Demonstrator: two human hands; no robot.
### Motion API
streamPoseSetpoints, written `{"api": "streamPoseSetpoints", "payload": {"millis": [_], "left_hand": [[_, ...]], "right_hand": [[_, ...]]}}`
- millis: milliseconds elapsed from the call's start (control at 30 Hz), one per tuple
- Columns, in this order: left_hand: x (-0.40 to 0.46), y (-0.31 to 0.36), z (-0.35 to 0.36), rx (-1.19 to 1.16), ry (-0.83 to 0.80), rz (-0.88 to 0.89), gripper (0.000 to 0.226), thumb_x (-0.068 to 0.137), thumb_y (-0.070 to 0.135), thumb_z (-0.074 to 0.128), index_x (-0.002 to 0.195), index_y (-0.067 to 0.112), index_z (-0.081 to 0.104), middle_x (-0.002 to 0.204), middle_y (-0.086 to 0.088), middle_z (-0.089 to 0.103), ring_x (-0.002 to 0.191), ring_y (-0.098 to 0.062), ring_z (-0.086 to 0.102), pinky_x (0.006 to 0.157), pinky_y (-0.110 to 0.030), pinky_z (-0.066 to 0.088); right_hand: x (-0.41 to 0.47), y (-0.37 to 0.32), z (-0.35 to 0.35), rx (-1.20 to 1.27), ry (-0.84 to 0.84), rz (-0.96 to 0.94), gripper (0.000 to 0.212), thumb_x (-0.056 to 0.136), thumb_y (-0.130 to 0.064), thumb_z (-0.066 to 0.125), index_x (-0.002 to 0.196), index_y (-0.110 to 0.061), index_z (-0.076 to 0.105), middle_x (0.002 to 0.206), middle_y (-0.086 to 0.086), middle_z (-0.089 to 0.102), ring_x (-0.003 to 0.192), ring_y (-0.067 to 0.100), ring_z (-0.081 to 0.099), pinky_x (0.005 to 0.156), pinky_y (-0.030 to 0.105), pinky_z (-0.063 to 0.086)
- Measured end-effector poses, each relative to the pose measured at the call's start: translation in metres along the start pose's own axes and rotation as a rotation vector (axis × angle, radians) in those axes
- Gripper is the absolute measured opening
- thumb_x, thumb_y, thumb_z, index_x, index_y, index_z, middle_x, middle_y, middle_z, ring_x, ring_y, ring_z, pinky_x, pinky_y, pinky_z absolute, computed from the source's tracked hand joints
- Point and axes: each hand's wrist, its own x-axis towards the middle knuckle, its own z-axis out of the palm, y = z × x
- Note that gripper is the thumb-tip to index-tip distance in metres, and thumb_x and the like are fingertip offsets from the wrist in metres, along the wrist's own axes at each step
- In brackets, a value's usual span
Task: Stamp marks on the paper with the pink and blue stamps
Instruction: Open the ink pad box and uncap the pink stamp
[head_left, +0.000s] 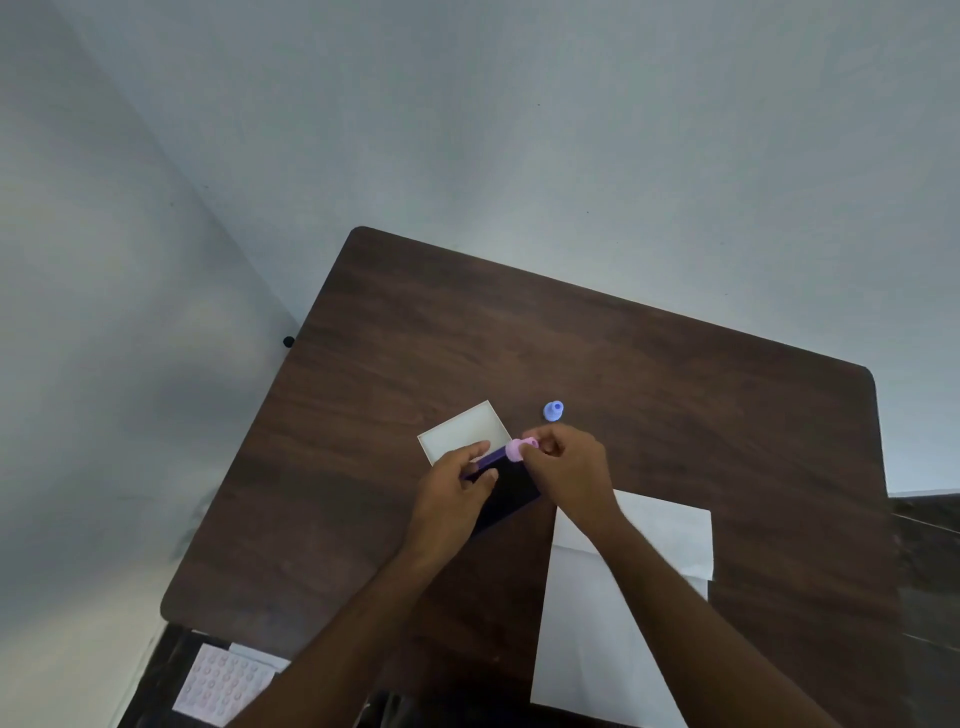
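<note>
My right hand (569, 465) pinches the pink stamp (521, 448) over the far edge of a dark ink pad (506, 493) in the middle of the brown table (649, 374). The ink pad is held at its left side by my left hand (457, 493), thumb on top. Its white lid (462, 431) lies just behind, open side up. The blue stamp (554, 410) stands alone on the table beyond my right hand. A white sheet of paper (623, 623) lies near the front right, partly under my right forearm.
A wall runs close behind and to the left of the table. On the floor at the lower left lies a stamped sheet (223, 683) with rows of pink marks. A dark surface (930, 545) adjoins the table's right edge.
</note>
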Motion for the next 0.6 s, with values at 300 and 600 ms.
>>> {"api": "streamPoseSetpoints", "payload": {"millis": [300,600], "left_hand": [[-0.007,0.009,0.003,-0.2,-0.052,0.15,0.017,0.085,0.033,0.07,0.099,0.043,0.07,0.093,0.021,0.074,0.091,0.001,0.068,0.074,-0.012,0.053],[-0.006,0.006,0.002,-0.153,-0.045,0.157,0.023,0.084,0.031,0.071,0.106,0.03,0.073,0.096,0.017,0.074,0.094,-0.002,0.069,0.084,-0.021,0.056]], "right_hand": [[-0.02,-0.005,-0.011,0.487,-0.185,0.244,0.016,0.081,-0.023,0.073,0.091,-0.01,0.072,0.073,0.012,0.07,0.054,0.019,0.056,0.045,0.023,0.044],[-0.028,0.002,-0.006,0.542,-0.211,0.182,0.017,0.08,-0.03,0.074,0.087,-0.015,0.075,0.07,0.005,0.071,0.052,0.015,0.057,0.045,0.021,0.046]]}}
